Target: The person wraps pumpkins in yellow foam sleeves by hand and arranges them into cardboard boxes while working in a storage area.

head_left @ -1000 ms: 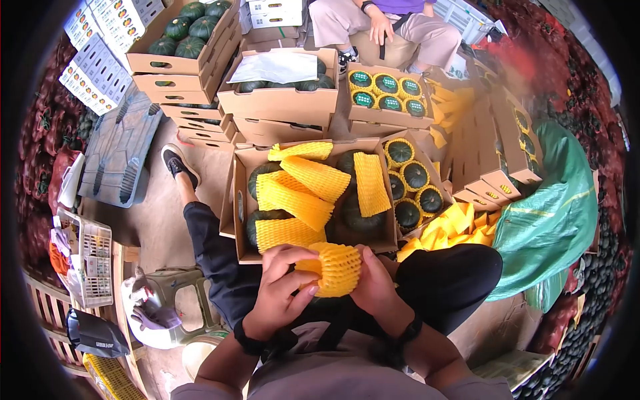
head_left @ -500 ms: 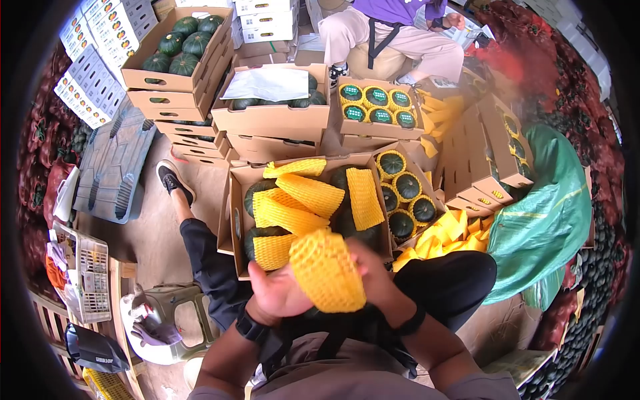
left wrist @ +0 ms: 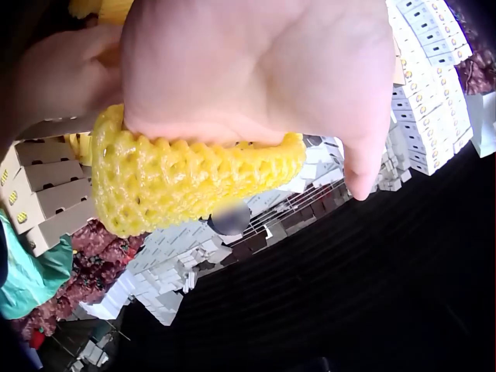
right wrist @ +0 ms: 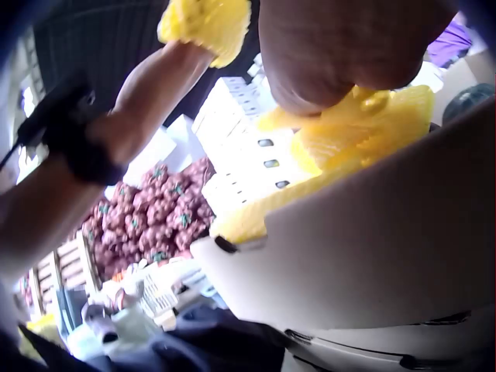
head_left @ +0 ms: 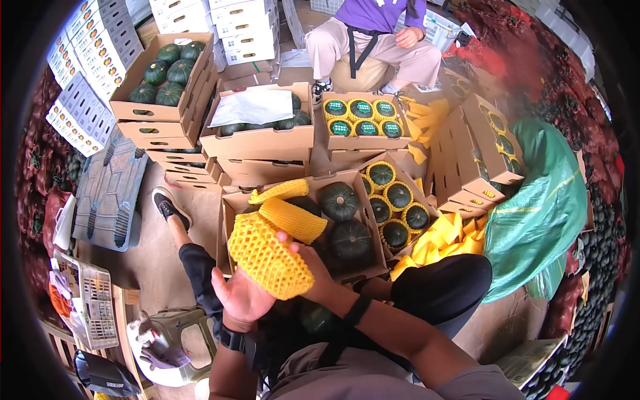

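In the head view, a yellow foam net sleeve (head_left: pixel 270 257) is on my left hand (head_left: pixel 243 297). In the left wrist view the sleeve (left wrist: pixel 194 182) covers the fingers, while the palm and straight thumb show outside it. My right hand (head_left: pixel 313 267) reaches over the near side of a cardboard box (head_left: pixel 377 233), partly behind the sleeve. In the right wrist view its bent knuckles lie right at yellow nets (right wrist: pixel 356 139); its fingertips are hidden, so I cannot tell whether it grips one. In the box are dark green pumpkins (head_left: pixel 339 201) with more net sleeves (head_left: pixel 293 220) on top.
A box of netted pumpkins (head_left: pixel 399 195) adjoins on the right, with loose yellow nets (head_left: pixel 443 237) and a green sack (head_left: pixel 537 213) beyond. Stacked pumpkin boxes (head_left: pixel 163 120) stand back left. Another person (head_left: pixel 377 40) sits opposite. A stool (head_left: pixel 180 343) is at my left.
The sleeve and my left hand have moved left. My right hand has moved forward and left over the box. The net on the box's right side is gone, baring two pumpkins.
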Demonstrator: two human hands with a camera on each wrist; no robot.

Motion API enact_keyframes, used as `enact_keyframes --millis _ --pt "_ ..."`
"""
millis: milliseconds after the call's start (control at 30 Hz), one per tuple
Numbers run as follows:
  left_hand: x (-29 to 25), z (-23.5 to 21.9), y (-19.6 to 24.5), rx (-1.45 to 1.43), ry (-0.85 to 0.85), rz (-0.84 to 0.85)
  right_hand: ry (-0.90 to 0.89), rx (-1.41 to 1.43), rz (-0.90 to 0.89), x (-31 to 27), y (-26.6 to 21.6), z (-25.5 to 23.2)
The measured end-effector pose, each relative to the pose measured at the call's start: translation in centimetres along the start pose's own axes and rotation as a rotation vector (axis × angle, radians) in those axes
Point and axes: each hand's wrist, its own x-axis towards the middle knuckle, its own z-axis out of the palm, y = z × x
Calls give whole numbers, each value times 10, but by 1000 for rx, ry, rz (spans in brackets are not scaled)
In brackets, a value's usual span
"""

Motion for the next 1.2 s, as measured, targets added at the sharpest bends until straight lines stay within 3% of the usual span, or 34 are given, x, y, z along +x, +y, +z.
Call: enact_keyframes --millis 67,100,133,200,300,400,500,600,667,700,733,800,867,900,1000,1033,1067,1133,1167,1200 --pt "10 -41 -1 57 181 -7 -89 -331 -85 -9 1 -14" --pt "11 -68 -2 -131 262 -19 15 -303 20 -17 11 -24" --pt "10 -82 -2 -137 241 -4 118 -275 127 -26 24 -37" --pt "8 -95 -4 -153 201 18 207 -620 168 -23 35 -73" --pt "15 -81 -15 -71 217 -2 -253 -1120 369 -25 35 -99" --pt "14 -72 -13 19 206 -24 -545 -1078 500 2 21 -106" --pt "8 -34 -8 309 205 -15 -416 -829 534 -3 2 -106" --pt "-17 0 -13 568 225 -93 232 -232 404 -27 -29 -85" --pt "-25 7 -35 975 203 -9 249 -37 321 -41 -54 -71" --pt "-22 11 -41 811 358 -18 116 4 256 -45 -75 -73" --pt "-22 -12 -31 708 272 -90 16 30 291 -52 -74 -76" --pt "-31 -17 -36 287 267 -198 225 720 637 -59 -56 -73" --pt "-40 -7 -50 133 129 -193 150 1022 870 -62 -35 -69" --pt "-48 -11 -56 128 156 -261 103 1176 993 -64 -31 -66" --pt "-40 15 -56 -65 72 -314 -331 1506 919 -61 -60 -72" --pt "-37 18 -55 -85 17 -320 -324 1636 807 -62 -51 -76" --pt "-42 11 -56 -43 61 -307 -246 1581 744 -63 -49 -84" --pt "-49 -1 -56 43 137 -286 -132 1361 780 -57 -55 -102" --pt "-43 5 -55 5 79 -239 10 1186 654 -53 -50 -103" --pt "-38 8 -56 123 133 -223 149 1008 529 -48 -47 -104"
